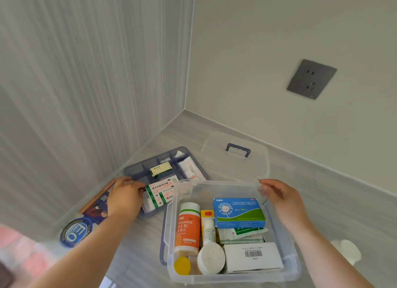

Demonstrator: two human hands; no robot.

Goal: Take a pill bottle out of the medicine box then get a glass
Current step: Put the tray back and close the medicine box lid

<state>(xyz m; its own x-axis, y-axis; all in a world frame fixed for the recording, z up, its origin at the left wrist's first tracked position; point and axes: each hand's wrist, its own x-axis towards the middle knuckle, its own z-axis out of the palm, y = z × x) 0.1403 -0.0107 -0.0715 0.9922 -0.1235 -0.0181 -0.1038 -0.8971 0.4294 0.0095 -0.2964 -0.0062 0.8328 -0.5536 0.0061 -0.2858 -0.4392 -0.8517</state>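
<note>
The clear medicine box stands open on the counter in front of me. Inside it lies an orange Vitamin C pill bottle with a white cap, on its side at the left. Next to it are a small white bottle, a white-capped jar and a yellow-capped one. My left hand grips the left edge of the blue divider tray, which rests on the counter left of the box. My right hand pinches the box's far right rim. I see no glass that I can identify.
The clear lid with its blue handle lies behind the box. A blue Loratadine carton, sachets and a white carton fill the box's right side. A blue round-labelled item lies at the left, a blurred white object at the right. Walls form a corner behind.
</note>
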